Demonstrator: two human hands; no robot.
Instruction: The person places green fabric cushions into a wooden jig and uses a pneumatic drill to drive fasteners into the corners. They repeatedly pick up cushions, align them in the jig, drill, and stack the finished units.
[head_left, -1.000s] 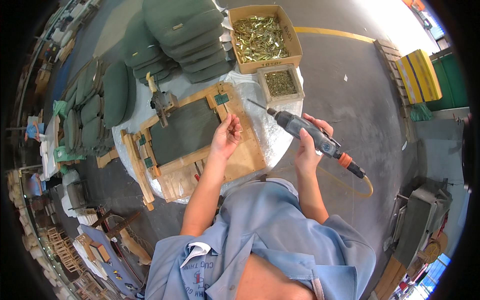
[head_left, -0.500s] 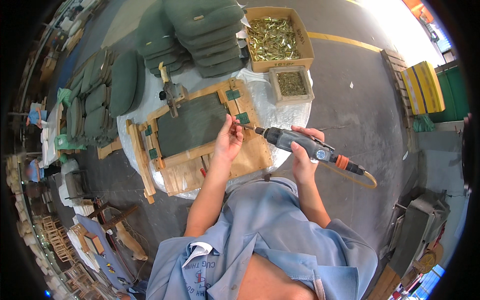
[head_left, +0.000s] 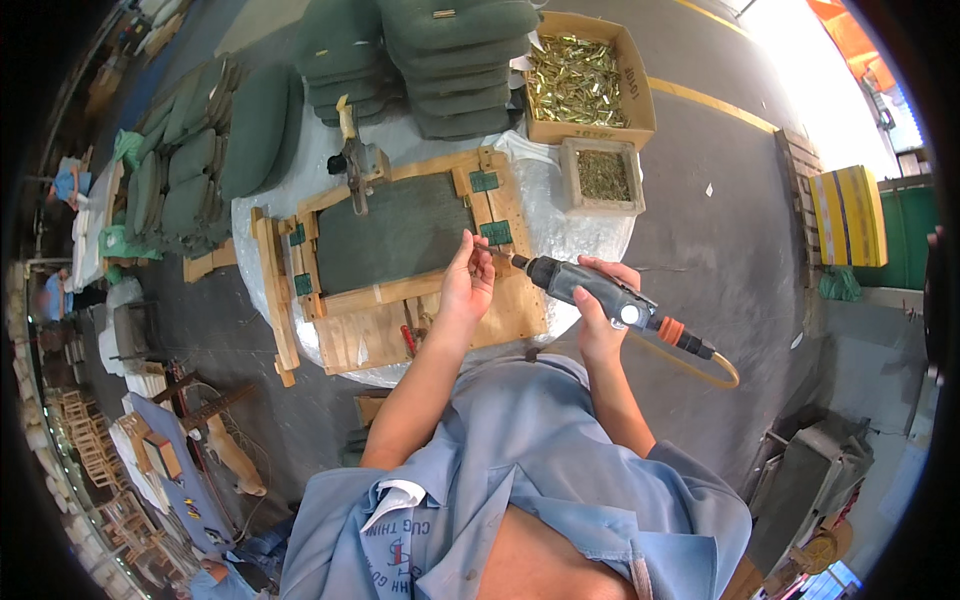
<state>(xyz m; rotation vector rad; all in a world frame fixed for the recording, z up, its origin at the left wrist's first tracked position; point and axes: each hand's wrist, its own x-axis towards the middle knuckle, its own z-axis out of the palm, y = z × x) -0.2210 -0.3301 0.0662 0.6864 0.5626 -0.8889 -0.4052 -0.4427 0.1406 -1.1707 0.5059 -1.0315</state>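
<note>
My right hand grips a grey pneumatic screwdriver with an orange collar and a yellow hose, its bit pointing left at the wooden jig. My left hand is pinched at the bit's tip, fingers closed on something too small to make out. A dark green pad lies inside the jig frame, held by green clamps.
A cardboard box of brass fittings and a small tray of screws stand at the table's back right. Stacks of green cushions lie behind and to the left. A toggle clamp stands on the jig. Yellow crate at right.
The screwdriver has swung down and left, its bit now meeting my left hand at the jig's right edge. My left hand has stayed near the frame.
</note>
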